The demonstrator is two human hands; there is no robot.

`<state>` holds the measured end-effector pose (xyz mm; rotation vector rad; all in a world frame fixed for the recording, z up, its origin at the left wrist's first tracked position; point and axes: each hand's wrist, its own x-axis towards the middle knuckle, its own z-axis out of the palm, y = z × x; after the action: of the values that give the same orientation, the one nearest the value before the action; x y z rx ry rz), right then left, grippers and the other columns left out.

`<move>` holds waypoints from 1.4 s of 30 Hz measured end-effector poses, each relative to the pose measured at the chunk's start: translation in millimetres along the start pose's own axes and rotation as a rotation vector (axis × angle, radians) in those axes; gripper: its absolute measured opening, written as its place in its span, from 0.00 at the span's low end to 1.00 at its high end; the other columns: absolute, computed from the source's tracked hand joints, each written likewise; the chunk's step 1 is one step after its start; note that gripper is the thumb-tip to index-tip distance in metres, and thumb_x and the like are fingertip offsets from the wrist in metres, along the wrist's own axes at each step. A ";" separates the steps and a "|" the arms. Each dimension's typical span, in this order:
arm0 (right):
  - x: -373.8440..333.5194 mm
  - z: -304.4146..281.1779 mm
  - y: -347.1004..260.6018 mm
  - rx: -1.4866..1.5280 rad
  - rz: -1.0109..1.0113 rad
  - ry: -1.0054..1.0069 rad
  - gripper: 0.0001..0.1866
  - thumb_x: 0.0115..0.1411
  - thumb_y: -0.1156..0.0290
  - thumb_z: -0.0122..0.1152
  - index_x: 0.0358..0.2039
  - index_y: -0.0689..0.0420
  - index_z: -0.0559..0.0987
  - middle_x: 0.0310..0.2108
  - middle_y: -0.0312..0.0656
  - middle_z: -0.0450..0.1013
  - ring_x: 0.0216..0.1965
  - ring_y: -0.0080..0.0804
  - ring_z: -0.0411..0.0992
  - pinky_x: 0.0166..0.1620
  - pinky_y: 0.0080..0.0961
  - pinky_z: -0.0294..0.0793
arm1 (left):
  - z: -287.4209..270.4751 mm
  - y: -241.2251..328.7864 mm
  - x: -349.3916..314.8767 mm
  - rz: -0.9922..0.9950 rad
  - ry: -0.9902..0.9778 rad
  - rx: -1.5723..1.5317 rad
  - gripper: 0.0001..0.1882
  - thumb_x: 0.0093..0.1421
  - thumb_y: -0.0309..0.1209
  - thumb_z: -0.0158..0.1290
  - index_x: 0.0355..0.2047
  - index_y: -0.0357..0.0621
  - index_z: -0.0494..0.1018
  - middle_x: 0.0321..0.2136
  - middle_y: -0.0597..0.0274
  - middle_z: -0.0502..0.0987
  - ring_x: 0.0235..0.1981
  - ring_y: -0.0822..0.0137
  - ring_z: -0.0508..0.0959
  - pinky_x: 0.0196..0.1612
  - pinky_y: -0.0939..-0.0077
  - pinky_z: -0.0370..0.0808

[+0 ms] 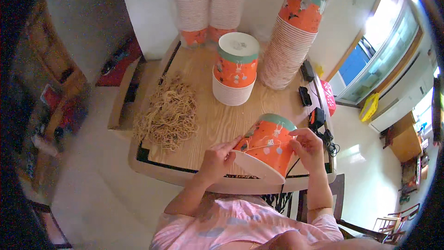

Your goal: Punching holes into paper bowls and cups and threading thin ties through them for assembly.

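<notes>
An orange paper bucket (273, 140) with a green band at its base and a white rim is tilted on its side above the near edge of the table. Its wide rim is toward me. My left hand (218, 161) is closed on the rim side, thumb and fingers pressed at the bucket's left. At the right side, my right hand (307, 147) has its fingers bent against the orange wall near the green band. A thin tan strand crosses the bucket's printed side between the hands. To the left lies a tangled heap of tan cord loops (170, 113).
A short upside-down bucket stack (236, 69) stands mid-table. Behind it are tall wrapped stacks (190, 4) and a leaning tall stack (291, 41). Black adapters and cables (316, 118) lie along the right edge, beside a pink basket (327, 97). A dark chair (337, 203) stands at the near right.
</notes>
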<state>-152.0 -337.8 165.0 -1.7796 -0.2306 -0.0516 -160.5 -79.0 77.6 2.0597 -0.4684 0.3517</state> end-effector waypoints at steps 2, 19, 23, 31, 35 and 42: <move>5.5 -1.2 -6.9 -0.163 -0.044 -0.101 0.09 0.53 0.84 0.55 0.35 0.62 0.74 0.28 0.34 0.71 0.27 0.16 0.68 0.31 0.14 0.68 | -1.8 -2.0 -0.2 -0.040 -0.019 0.017 0.25 0.51 0.23 0.48 0.52 0.45 0.67 0.32 0.50 0.76 0.30 0.55 0.77 0.35 0.65 0.74; 85.5 -54.4 -64.4 -0.656 -0.151 -0.005 0.19 0.49 0.82 0.56 0.44 0.57 0.73 0.34 0.34 0.71 0.23 0.17 0.66 0.26 0.16 0.71 | 30.9 -18.7 68.7 0.081 0.207 -0.258 0.26 0.53 0.26 0.53 0.54 0.49 0.64 0.37 0.55 0.74 0.32 0.62 0.75 0.33 0.72 0.75; 108.2 -71.3 -134.8 -1.086 -0.634 0.393 0.21 0.48 0.80 0.59 0.45 0.54 0.74 0.37 0.37 0.73 0.27 0.24 0.71 0.29 0.19 0.72 | 72.0 -58.0 72.4 -0.010 0.278 -0.291 0.29 0.52 0.27 0.55 0.56 0.48 0.62 0.34 0.58 0.70 0.32 0.66 0.72 0.32 0.75 0.74; 243.9 -175.2 -227.6 -1.034 -1.138 0.621 0.22 0.54 0.74 0.58 0.50 0.57 0.68 0.40 0.40 0.70 0.30 0.22 0.70 0.27 0.13 0.71 | 114.3 -77.7 58.3 -0.014 0.127 -0.124 0.21 0.51 0.27 0.54 0.47 0.45 0.68 0.36 0.55 0.72 0.38 0.57 0.73 0.41 0.65 0.72; 307.7 -150.7 -202.2 -1.137 -0.912 0.689 0.18 0.56 0.75 0.54 0.48 0.53 0.70 0.43 0.39 0.71 0.33 0.27 0.73 0.36 0.24 0.74 | 117.8 -90.1 59.8 0.001 0.157 -0.055 0.14 0.50 0.28 0.56 0.39 0.44 0.73 0.36 0.57 0.73 0.36 0.58 0.75 0.40 0.66 0.73; 339.3 -129.8 -164.4 -1.215 -0.867 0.529 0.16 0.57 0.74 0.51 0.47 0.51 0.69 0.42 0.43 0.71 0.37 0.40 0.74 0.37 0.32 0.75 | 118.5 -91.3 56.8 -0.042 0.096 -0.046 0.11 0.50 0.29 0.55 0.36 0.44 0.74 0.34 0.56 0.74 0.38 0.56 0.75 0.44 0.64 0.71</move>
<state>161.7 -387.2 406.2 -2.5909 -0.6544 -1.5346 -61.1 -149.5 -26.0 1.9956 -0.3708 0.4091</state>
